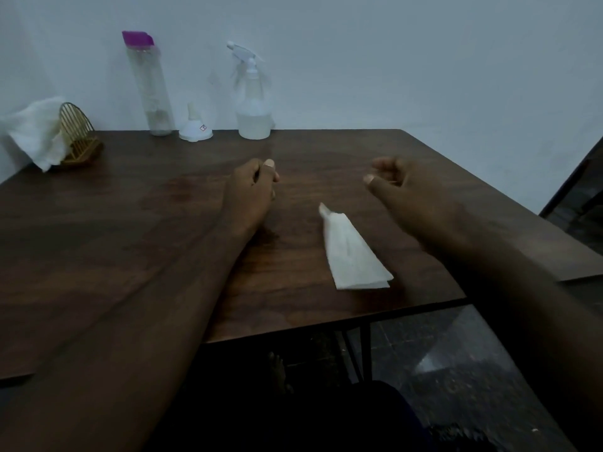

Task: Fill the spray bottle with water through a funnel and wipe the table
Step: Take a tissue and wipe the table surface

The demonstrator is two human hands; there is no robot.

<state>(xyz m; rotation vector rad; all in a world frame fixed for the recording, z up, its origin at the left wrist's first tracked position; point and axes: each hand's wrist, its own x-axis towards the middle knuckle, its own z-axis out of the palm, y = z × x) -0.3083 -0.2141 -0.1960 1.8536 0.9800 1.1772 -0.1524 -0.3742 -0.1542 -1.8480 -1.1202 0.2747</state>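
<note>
Two hands and five things on the dark wood table [130, 223], left to right.

Far left corner: a gold wire napkin holder [80, 138] with loose white tissues [34, 132] bunched on its left side, spilling toward the left edge.

Along the far edge, against the wall: a tall clear water bottle [150, 89] with a purple cap, upright. Just beside it to the right is a white funnel [195, 128], standing wide mouth down, spout up. Right of that is the spray bottle [254, 102], upright, white trigger head on, clear liquid in its lower part. None of the three touch.

Middle of the table: my left hand [249, 190], fingers curled in, thumb laid on top, gripping nothing. The forearm runs back toward the near edge.

Right of it, nearer the near edge, is a folded white tissue [354, 252], flat on the wood with its narrow end pointing to the far edge. It lies between my arms and touches neither.

Toward the right edge: my right hand [404, 187], above the table, fingers loosely half-curled, thumb out, empty. It is well apart from the spray bottle.
</note>
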